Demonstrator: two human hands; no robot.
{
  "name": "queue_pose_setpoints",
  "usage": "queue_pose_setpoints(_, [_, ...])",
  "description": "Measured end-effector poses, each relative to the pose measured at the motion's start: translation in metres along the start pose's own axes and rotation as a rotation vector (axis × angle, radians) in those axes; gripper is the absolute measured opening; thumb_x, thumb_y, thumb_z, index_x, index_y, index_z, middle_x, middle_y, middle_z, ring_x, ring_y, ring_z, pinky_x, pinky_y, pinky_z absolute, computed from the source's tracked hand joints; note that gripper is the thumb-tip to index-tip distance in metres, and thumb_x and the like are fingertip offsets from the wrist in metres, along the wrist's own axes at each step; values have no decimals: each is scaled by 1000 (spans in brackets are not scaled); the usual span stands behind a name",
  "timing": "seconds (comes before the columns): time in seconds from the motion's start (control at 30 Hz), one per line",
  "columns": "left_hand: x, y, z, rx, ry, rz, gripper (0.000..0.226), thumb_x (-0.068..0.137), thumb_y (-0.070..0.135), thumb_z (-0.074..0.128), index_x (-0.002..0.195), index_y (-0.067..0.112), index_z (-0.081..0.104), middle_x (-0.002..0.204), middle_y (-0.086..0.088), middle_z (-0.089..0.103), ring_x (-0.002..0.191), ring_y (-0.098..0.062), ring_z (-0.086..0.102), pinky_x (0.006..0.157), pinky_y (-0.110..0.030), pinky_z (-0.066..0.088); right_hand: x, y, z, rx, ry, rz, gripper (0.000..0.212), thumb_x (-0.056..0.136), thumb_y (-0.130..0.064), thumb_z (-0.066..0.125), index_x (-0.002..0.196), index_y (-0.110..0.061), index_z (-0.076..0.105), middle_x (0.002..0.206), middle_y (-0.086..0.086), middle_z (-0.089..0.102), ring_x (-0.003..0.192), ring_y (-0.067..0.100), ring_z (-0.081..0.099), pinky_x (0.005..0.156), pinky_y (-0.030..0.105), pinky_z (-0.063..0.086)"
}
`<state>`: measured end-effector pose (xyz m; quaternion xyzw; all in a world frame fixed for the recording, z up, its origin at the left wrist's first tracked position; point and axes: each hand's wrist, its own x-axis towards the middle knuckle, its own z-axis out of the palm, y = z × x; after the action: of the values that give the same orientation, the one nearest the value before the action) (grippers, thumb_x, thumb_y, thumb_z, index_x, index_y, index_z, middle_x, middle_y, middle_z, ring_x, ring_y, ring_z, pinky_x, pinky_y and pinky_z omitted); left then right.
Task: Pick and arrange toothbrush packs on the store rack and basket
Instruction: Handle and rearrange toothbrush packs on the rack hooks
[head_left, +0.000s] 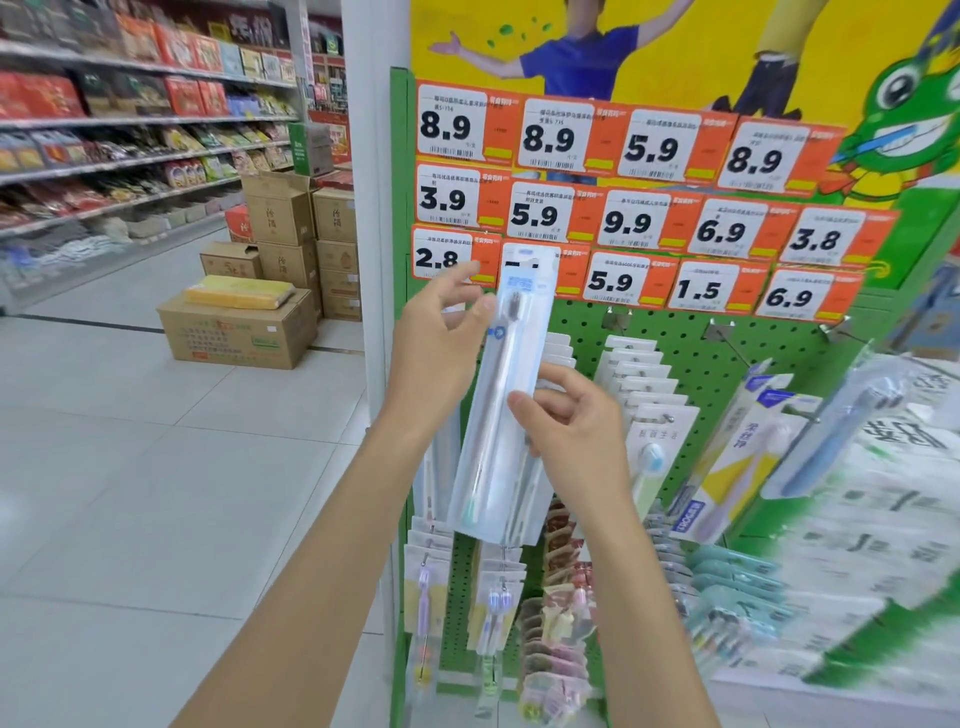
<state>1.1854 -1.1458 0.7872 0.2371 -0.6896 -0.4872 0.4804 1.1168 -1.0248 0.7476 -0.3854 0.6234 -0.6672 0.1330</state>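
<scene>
A long clear toothbrush pack (506, 395) with a white and blue card top is held upright in front of the green pegboard rack (691, 358). My left hand (441, 343) pinches the pack's upper left edge near the brush head. My right hand (571, 431) grips its right edge at mid-height, fingers curled round it. The pack's top overlaps the lowest row of price tags. Behind it, more toothbrush packs (644, 395) hang in rows on the rack's hooks. No basket is in view.
Orange price tags (613, 208) cover the rack's upper part. Further packs hang lower down (498, 608) and at the right (737, 457). Stacked cardboard boxes (244, 327) stand on the tiled floor to the left, beside a white pillar (371, 208). Stocked shelves (130, 130) line the far left aisle.
</scene>
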Motion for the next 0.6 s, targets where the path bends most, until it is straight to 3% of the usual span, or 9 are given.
queue_pose_setpoints(0.07, [-6,2,1,79,-99,57,32,93,33,62,124,24,67,117,12,69,104,-7,65,96,-37,52,0,-1,3,10,31,-41,28,91,-12,66,89,-40,62,61,-2,61,57,16,44,58,31,39])
queue_pose_setpoints(0.13, [-12,9,4,81,-191,70,37,88,40,66,122,26,67,114,17,70,105,-4,66,96,-32,52,1,-2,5,-24,22,-89,28,92,-15,66,98,-43,61,65,-7,62,57,8,46,59,25,40])
queue_pose_setpoints(0.2, [-12,13,4,41,-200,69,28,88,35,70,115,26,68,108,18,71,102,-3,67,93,-30,54,1,-4,5,-51,-33,-111,33,95,-19,62,112,-48,60,74,-13,66,62,7,53,59,24,44])
queue_pose_setpoints(0.33, [-5,14,2,-191,-164,-90,29,99,25,55,126,19,62,114,6,71,107,-11,67,97,-41,53,-4,-3,1,-38,-82,-100,30,98,-21,57,110,-47,62,104,-25,70,90,8,67,80,29,53])
queue_pose_setpoints(0.47, [-3,13,1,-540,-186,-248,34,107,20,34,134,11,54,118,-7,70,104,-19,70,90,-37,56,-7,3,-1,-96,-40,-25,23,94,-21,63,111,-37,65,103,-16,69,88,10,66,77,28,54])
queue_pose_setpoints(0.6, [-4,12,2,-675,-184,-286,35,108,20,27,123,13,58,111,-11,73,106,-22,69,90,-34,55,-12,1,-1,-46,-143,53,18,96,-17,61,110,-27,67,95,-11,76,84,11,72,77,36,60])
